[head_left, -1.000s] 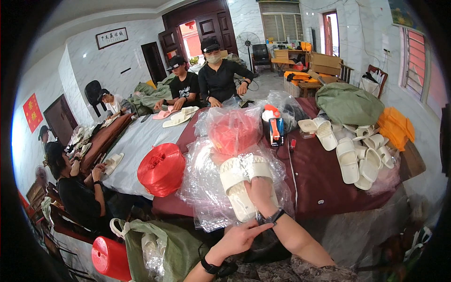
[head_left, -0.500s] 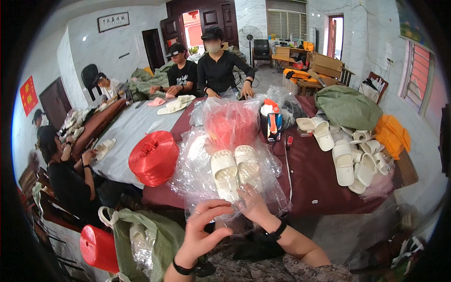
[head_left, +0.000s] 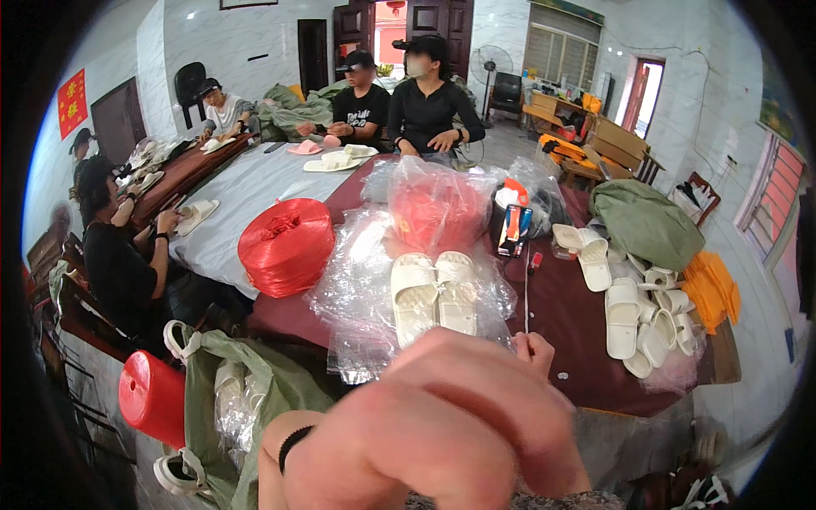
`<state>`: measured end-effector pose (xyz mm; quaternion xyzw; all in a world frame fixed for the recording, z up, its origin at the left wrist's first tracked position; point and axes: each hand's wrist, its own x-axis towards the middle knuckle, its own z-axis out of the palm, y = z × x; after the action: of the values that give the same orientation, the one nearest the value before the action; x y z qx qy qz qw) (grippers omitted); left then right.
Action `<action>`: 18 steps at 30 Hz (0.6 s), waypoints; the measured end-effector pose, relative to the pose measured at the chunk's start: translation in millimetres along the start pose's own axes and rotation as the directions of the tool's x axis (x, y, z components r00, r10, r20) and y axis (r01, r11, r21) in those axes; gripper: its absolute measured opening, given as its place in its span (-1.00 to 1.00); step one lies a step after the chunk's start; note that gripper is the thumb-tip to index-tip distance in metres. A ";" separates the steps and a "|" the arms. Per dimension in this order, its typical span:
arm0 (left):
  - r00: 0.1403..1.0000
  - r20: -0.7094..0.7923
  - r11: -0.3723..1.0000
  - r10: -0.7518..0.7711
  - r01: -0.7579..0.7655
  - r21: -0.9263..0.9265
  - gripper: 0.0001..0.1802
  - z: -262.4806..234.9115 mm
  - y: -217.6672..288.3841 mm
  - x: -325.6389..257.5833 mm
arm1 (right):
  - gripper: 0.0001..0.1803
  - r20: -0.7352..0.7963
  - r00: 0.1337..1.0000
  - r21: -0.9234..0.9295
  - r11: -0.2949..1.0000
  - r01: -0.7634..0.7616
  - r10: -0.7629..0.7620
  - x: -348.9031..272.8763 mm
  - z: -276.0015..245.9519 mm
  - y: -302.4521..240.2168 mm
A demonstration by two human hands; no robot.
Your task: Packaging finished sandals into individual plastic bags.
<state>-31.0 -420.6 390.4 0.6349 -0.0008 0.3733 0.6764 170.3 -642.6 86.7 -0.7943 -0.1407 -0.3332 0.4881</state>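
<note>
A pair of cream-white slide slippers (head_left: 414, 296) lies side by side on a pile of clear plastic bags (head_left: 344, 293). Large and blurred in the foreground, my left hand (head_left: 425, 416) is raised very near the camera; how its fingers are set cannot be made out. Behind it, my right hand (head_left: 534, 350) shows only a few curled fingers at the table's front edge, beside the slippers and apart from them. The rest of that hand is hidden, as is anything within its grip. My left hand also covers the front ends of the slippers.
A red twine roll (head_left: 285, 246) stands left on the table (head_left: 561, 306), with a phone (head_left: 514, 229) at centre right. Loose slippers (head_left: 625, 310) lie right, near a green sack (head_left: 646, 223). An open green sack (head_left: 200, 399) and red roll (head_left: 153, 398) are lower left. Several people sit around.
My left hand has come up close to the camera. My right hand has left the slippers, moving right, its fingers now curled. The view has shifted slightly; the slippers remain on the plastic.
</note>
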 end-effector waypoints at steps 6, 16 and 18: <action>0.931 0.295 0.959 0.216 -0.145 -0.245 -0.74 -19.3 -6.7 58.1 | -0.65 -0.043 0.858 0.142 0.853 -0.502 0.512 -3.6 2.4 50.3; 0.385 0.570 0.637 0.726 -0.066 -0.768 -0.17 -44.7 -29.9 103.0 | -0.67 -0.033 0.898 0.055 0.898 -0.436 0.438 -4.1 2.7 43.6; 0.247 0.534 0.553 0.808 -0.005 -0.833 -0.05 -46.7 -34.2 99.7 | -0.67 0.012 0.875 0.043 0.874 -0.484 0.484 -3.7 0.6 41.4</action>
<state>36.1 -327.3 399.3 0.3918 -0.6899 0.1147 0.5978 190.5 -661.8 55.8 -0.7933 0.0550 -0.1969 0.5734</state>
